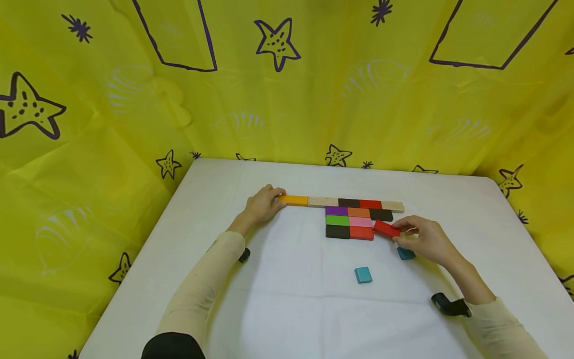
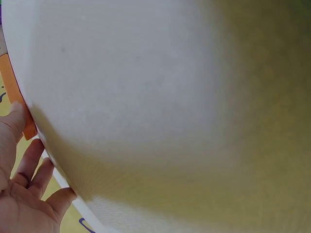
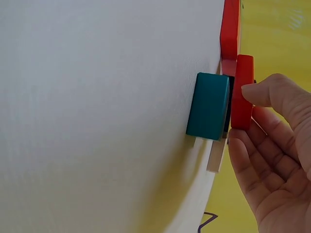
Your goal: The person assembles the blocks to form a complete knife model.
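At the left end of a long row, my left hand [image 1: 264, 203] holds the end of an orange-yellow block [image 1: 293, 200] between thumb and finger. My right hand [image 1: 426, 239] pinches a red block [image 1: 386, 229], which is tilted at the right side of the block group. In the right wrist view the thumb presses one face of that red block [image 3: 242, 92]. Along the row lie a pale wooden block [image 1: 323, 202], a dark block [image 1: 349, 203], another red block [image 1: 370, 204] and a second wooden block [image 1: 392, 206]. A teal block [image 1: 405, 254] lies just below the right hand.
Against the row's near side sit purple [image 1: 336, 211], orange [image 1: 358, 213], dark, green [image 1: 337, 220], pink [image 1: 360, 222] and red blocks [image 1: 361, 233]. Another teal block [image 1: 363, 274] lies apart, nearer the front. A yellow patterned curtain [image 1: 278, 99] borders the white table [image 1: 287, 309].
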Available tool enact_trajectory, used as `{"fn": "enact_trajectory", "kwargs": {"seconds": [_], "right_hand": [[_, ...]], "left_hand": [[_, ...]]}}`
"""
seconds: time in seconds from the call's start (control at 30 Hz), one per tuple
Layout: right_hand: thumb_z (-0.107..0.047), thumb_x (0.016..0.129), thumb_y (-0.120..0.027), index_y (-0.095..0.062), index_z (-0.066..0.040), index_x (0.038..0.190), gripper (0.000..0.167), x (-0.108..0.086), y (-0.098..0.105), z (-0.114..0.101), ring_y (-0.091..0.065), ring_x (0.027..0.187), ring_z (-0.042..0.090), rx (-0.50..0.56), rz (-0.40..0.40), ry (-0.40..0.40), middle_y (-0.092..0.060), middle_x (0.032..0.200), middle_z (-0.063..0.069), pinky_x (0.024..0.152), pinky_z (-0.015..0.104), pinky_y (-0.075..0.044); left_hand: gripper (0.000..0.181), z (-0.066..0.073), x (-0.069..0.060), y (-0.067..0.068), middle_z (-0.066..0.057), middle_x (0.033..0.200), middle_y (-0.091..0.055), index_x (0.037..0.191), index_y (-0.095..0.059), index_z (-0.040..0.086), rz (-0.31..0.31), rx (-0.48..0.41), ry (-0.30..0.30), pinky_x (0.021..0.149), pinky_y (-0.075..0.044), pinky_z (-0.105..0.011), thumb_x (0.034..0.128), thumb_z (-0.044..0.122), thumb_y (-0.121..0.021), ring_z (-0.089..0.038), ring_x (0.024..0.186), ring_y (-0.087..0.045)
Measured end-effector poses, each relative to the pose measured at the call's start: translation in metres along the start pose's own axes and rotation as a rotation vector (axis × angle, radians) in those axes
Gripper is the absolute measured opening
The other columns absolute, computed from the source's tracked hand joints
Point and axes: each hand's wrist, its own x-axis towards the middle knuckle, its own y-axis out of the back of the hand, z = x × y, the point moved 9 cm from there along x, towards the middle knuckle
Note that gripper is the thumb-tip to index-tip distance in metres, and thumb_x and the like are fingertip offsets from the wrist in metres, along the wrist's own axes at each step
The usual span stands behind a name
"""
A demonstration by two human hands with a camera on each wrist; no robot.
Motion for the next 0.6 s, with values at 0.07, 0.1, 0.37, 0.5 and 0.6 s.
{"fn": "enact_trajectory", "kwargs": {"seconds": [0.07,0.1,0.37,0.5,0.6], "right_hand": [[-0.004,0.084,-0.082,-0.071,0.000,0.113,0.031,0.001,-0.001,0.002,-0.067,0.095,0.031,-0.003,-0.011,-0.009,-0.071,0.108,0.015,0.080,0.023,-0.054],[-0.004,0.085,-0.082,-0.071,0.000,0.114,0.031,0.002,-0.001,0.003,-0.066,0.095,0.031,-0.004,-0.018,-0.015,-0.071,0.109,0.016,0.080,0.023,-0.054],[-0.007,0.086,-0.080,-0.071,0.001,0.114,0.030,0.008,-0.005,0.009,-0.064,0.098,0.032,-0.023,-0.057,-0.034,-0.071,0.110,0.016,0.079,0.023,-0.053],[-0.005,0.088,-0.078,-0.070,0.002,0.115,0.030,0.011,-0.007,0.010,-0.064,0.098,0.033,-0.028,-0.067,-0.023,-0.070,0.111,0.017,0.082,0.029,-0.056],[-0.004,0.089,-0.077,-0.069,0.003,0.118,0.031,0.012,-0.009,0.011,-0.064,0.100,0.035,-0.032,-0.076,-0.030,-0.070,0.113,0.019,0.085,0.041,-0.058]], "left_hand": [[0.033,0.000,0.000,0.000,-0.003,0.103,-0.053,0.133,-0.063,0.023,-0.004,-0.002,0.004,0.072,-0.043,-0.037,0.1030,0.037,-0.062,-0.018,0.086,-0.051],[0.032,0.000,-0.001,0.000,-0.003,0.103,-0.053,0.133,-0.063,0.023,-0.005,-0.004,0.007,0.072,-0.043,-0.037,0.1030,0.037,-0.062,-0.019,0.087,-0.051],[0.032,0.000,0.000,0.000,-0.003,0.103,-0.053,0.132,-0.062,0.024,0.000,-0.002,0.003,0.073,-0.044,-0.039,0.1031,0.036,-0.062,-0.019,0.087,-0.051],[0.033,-0.001,0.000,-0.001,-0.003,0.103,-0.053,0.133,-0.062,0.024,-0.006,-0.003,0.008,0.073,-0.043,-0.038,0.1034,0.037,-0.061,-0.019,0.087,-0.051],[0.033,-0.001,0.000,-0.001,-0.003,0.103,-0.053,0.134,-0.062,0.024,-0.010,-0.006,0.010,0.073,-0.043,-0.037,0.1036,0.037,-0.061,-0.019,0.088,-0.051]]}}
